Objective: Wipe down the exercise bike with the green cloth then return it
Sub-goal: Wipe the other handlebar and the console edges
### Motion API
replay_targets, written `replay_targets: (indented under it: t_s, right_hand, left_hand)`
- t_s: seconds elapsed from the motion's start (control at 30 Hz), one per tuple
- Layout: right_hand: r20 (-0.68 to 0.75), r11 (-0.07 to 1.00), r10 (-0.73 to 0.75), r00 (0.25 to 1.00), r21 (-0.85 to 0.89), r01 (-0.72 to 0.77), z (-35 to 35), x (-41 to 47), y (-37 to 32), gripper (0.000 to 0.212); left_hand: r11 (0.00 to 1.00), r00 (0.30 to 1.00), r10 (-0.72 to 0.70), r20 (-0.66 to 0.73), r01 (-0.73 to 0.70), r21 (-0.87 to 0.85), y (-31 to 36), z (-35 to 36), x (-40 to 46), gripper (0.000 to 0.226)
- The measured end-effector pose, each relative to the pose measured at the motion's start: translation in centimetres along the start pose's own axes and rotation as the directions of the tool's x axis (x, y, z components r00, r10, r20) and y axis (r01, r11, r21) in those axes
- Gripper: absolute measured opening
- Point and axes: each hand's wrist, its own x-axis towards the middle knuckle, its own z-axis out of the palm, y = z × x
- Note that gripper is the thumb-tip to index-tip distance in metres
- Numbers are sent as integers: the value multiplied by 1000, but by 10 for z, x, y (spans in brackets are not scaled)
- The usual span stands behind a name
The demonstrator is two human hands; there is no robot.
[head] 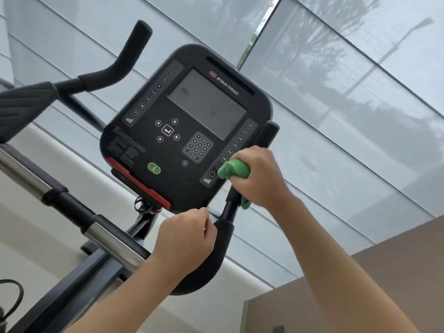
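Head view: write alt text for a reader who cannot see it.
A person's right hand presses a bunched green cloth against the lower right edge of an exercise bike's black console, while the left hand grips the curved black handlebar below it.

Two hands (185,239), one cloth (231,169), one bike (185,126)

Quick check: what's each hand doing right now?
Left hand: closed on the black handlebar.
Right hand: closed on the green cloth, at the console edge.
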Motion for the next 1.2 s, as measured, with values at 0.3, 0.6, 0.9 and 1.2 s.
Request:
replay_targets:
  t_s: [0.3,0.6,0.9,1.2]
  right_hand:
    - [106,991,31,994,126,-45,43,-29,15,16]
    - [7,946,68,998,317,-67,59,-86,-23,21]
    - [-84,930,229,970,314,-193,64,-109,-45,26]
    - [28,982,182,983,38,-183,55,-100,-63,16]
  left_hand:
    - [998,1000,4,18,-5,61,-2,2,-5,32]
    - [978,999,41,4,-41,206,-12,-2,-41,35]
    - [973,993,119,-7,-115,198,-40,-14,-88,39]
    - [974,995,104,-3,-102,201,-36,-23,-96,41]
